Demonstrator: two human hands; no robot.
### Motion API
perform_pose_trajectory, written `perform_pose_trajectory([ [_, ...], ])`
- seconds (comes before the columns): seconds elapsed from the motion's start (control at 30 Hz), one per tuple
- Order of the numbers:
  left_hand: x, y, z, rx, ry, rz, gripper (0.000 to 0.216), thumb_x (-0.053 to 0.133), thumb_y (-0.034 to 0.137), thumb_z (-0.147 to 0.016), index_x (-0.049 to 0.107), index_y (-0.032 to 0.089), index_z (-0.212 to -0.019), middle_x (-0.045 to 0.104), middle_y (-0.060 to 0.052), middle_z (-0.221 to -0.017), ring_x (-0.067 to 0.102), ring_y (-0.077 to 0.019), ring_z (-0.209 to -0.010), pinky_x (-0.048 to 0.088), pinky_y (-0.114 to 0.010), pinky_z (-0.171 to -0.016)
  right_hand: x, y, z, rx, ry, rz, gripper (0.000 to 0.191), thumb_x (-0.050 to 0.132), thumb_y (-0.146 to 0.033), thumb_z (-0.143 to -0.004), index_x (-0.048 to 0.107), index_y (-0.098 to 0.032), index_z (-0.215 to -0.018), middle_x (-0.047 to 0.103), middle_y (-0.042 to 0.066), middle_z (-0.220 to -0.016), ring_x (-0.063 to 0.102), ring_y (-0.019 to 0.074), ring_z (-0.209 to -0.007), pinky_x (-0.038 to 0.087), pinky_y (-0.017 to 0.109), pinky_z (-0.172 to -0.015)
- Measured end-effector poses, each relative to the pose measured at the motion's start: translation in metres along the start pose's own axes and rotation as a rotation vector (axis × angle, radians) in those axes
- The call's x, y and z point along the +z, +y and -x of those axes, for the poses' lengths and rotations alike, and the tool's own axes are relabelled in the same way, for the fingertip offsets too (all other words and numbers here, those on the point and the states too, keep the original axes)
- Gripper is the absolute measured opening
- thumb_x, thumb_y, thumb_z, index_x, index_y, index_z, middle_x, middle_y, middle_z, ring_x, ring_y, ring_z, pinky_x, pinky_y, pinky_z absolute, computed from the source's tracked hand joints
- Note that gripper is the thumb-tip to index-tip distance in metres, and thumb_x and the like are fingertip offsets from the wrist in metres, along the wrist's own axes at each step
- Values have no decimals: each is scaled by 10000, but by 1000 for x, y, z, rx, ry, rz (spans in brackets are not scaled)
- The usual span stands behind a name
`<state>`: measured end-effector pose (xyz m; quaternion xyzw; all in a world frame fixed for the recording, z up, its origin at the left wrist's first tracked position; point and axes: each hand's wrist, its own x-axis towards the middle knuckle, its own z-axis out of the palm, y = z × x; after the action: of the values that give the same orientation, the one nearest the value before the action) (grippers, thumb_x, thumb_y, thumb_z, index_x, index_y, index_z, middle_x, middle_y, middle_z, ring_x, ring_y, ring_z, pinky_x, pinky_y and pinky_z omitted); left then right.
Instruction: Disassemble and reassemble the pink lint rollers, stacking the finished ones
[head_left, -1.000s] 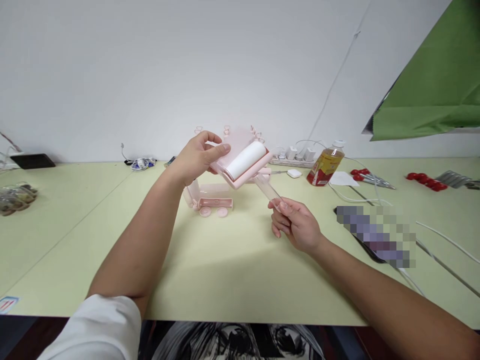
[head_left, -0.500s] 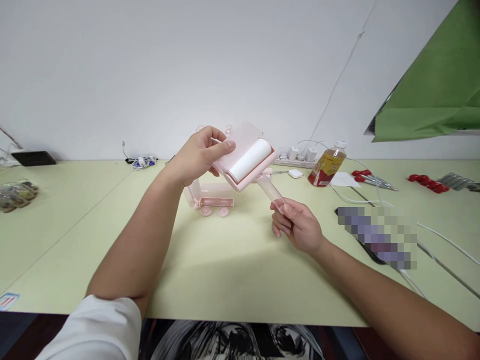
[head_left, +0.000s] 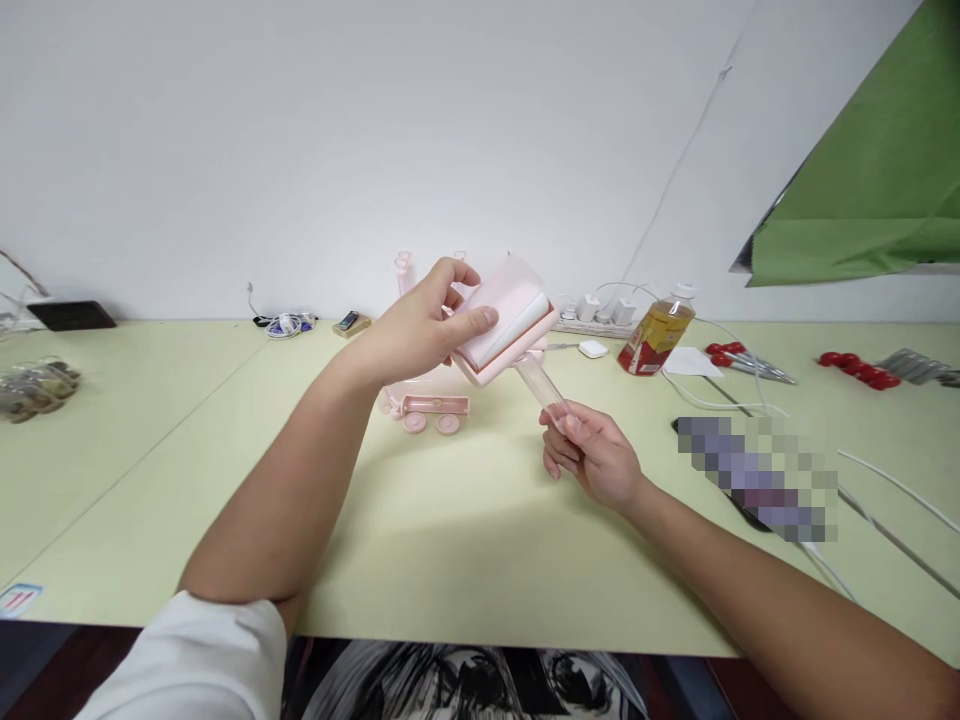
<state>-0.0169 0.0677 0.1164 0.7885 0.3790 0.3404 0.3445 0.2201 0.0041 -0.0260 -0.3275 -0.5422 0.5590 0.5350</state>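
A bottle (head_left: 652, 335) with a white cap and yellow label stands on the pale green table (head_left: 187, 510). Left of the bottle are a small white case (head_left: 592, 349) and a power strip (head_left: 583, 327) with white plugs. Just right of the bottle lie white paper (head_left: 697, 363) and red-ended metal tools (head_left: 752, 361). Nearer the camera than the bottle sits a flat, pixelated device (head_left: 757, 485). Well left of the bottle rests a coiled white cable (head_left: 285, 326); above and right of the bottle hangs a green sheet (head_left: 862, 180).
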Motion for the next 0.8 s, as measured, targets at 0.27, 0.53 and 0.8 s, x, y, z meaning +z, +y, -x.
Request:
perform_pose_trajectory([
  [0.27,-23,-6,0,87,-157,-18,612,706,351,-730,503,289,-1304,598,-68,-1117,607,-201,-927,502,-302,-764,4,2,6,-136,61,216,296,586,-475,-881,610,-180,-900,360,-66,-562,363,95,-465,434,272,-466],
  [0.53,-40,-8,5,157,-253,19,758,774,358,-678,472,312,-1372,546,-88,-1301,565,-254,-1123,526,-339,-846,3,3,6,-280,77,488,268,556,-436,-904,583,-181,-979,498,-26,-619,471,128,-554,393,265,-523],
  [0.8,-44,-12,7,235,-346,-79,715,713,351,-773,409,348,-1420,504,-73,-1369,542,-265,-1160,508,-402,-912,0,5,3,-331,59,613,254,553,-414,-904,582,-181,-1000,472,-32,-641,457,118,-541,354,250,-505],
])
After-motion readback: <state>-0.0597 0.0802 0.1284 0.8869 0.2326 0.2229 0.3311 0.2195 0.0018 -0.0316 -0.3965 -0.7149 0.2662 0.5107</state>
